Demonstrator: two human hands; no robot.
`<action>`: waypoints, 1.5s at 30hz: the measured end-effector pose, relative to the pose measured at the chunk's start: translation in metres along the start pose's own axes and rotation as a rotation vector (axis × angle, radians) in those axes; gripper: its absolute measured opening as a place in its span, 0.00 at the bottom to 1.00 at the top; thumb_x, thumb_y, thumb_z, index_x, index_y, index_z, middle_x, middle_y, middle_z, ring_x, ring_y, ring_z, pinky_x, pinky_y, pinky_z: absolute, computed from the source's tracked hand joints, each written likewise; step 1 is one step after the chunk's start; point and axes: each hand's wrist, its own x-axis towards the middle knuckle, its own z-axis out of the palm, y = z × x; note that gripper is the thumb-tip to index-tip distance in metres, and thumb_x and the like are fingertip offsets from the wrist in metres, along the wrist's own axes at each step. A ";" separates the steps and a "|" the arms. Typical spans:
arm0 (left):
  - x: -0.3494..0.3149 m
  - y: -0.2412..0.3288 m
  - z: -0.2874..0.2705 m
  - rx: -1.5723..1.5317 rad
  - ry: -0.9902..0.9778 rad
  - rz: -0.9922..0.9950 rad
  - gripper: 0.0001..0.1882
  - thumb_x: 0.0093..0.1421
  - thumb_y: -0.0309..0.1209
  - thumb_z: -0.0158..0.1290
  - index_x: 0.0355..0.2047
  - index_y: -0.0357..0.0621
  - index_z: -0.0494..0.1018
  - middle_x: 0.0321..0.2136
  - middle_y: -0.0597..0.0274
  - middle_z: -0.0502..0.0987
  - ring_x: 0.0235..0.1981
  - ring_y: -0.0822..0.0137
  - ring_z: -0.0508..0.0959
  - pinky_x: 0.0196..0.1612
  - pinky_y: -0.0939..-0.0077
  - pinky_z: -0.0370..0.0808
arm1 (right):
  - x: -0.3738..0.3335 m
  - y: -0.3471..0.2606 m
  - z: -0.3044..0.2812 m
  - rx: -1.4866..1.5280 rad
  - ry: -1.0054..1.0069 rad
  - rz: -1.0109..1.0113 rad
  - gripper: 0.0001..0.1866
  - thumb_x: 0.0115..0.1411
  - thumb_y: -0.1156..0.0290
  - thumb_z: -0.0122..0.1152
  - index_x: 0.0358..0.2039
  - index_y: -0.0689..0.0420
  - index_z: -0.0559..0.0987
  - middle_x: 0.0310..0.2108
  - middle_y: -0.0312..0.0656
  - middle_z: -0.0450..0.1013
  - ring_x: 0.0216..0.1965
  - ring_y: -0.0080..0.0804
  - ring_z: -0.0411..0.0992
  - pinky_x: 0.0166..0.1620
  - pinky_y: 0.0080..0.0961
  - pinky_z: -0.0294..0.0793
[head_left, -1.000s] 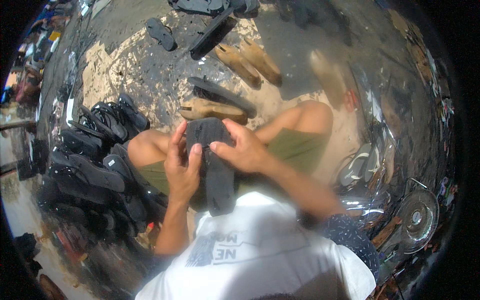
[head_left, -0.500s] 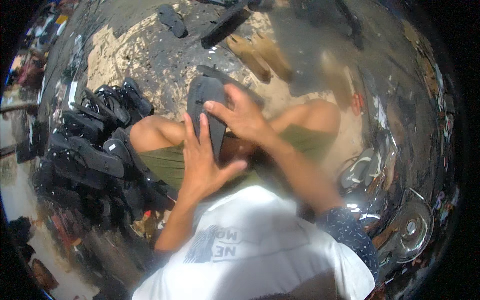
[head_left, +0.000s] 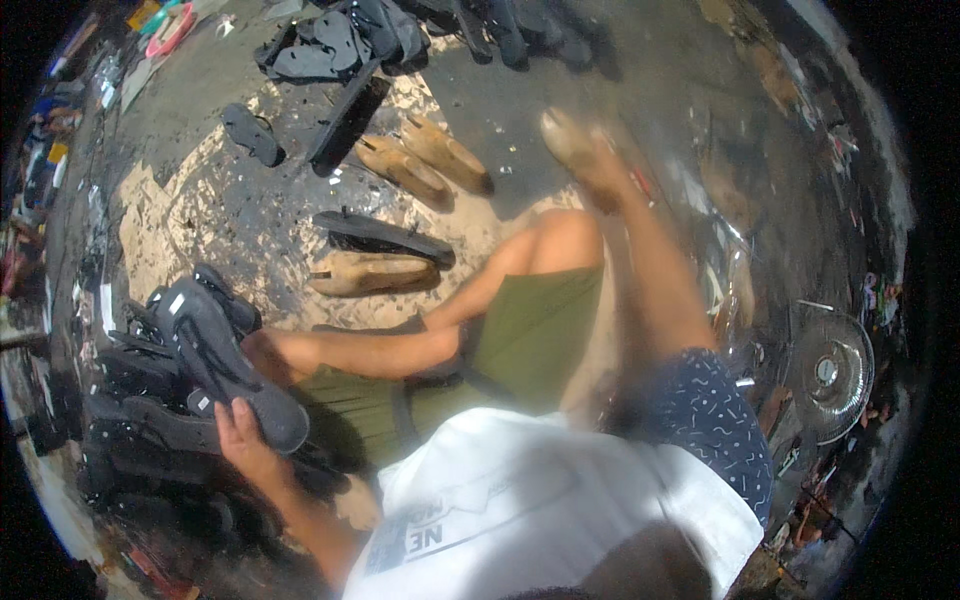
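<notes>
My left hand [head_left: 250, 440] is at the left beside my knee, its fingers closed on the rounded end of a black sandal [head_left: 215, 350]. That sandal is tilted over a heap of other black sandals [head_left: 150, 420], its straps partly in shadow. Stretched out to the far right, my right hand [head_left: 605, 180] is smeared by motion. It appears closed on a tan wooden shoe last [head_left: 565, 138], also blurred. In front of my legs another wooden last [head_left: 370, 273] lies next to a black sandal [head_left: 385, 236].
A pair of wooden lasts [head_left: 403, 170] lies farther out, by a thick black sole [head_left: 346, 122] and a single sandal [head_left: 252, 135]. Several black sandals [head_left: 330, 45] are grouped at the far edge. A round fan guard [head_left: 825, 372] stands on the right.
My left hand has carried the black sandal leftward to the heap. My right hand has let go of it and reached far right to the last. The view has shifted.
</notes>
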 end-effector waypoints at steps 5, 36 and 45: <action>0.034 -0.018 0.053 0.417 -0.043 0.254 0.29 0.66 0.36 0.57 0.59 0.23 0.70 0.55 0.45 0.76 0.56 0.52 0.74 0.64 0.61 0.64 | -0.025 -0.028 -0.017 0.440 -0.150 0.067 0.40 0.52 0.60 0.73 0.62 0.61 0.68 0.53 0.52 0.76 0.55 0.40 0.76 0.54 0.36 0.77; 0.079 0.115 0.109 -1.065 -0.620 0.173 0.31 0.74 0.59 0.32 0.71 0.63 0.55 0.65 0.43 0.66 0.60 0.37 0.72 0.55 0.33 0.76 | -0.313 -0.345 -0.061 1.344 -0.153 -0.703 0.31 0.61 0.72 0.61 0.63 0.70 0.66 0.60 0.58 0.70 0.57 0.46 0.72 0.61 0.39 0.70; 0.043 0.093 0.127 -0.939 -0.542 0.111 0.33 0.73 0.57 0.37 0.73 0.63 0.48 0.68 0.48 0.60 0.63 0.44 0.69 0.61 0.44 0.73 | -0.306 -0.354 -0.035 1.369 0.010 -0.788 0.29 0.61 0.74 0.64 0.61 0.66 0.66 0.61 0.59 0.67 0.62 0.49 0.67 0.65 0.43 0.64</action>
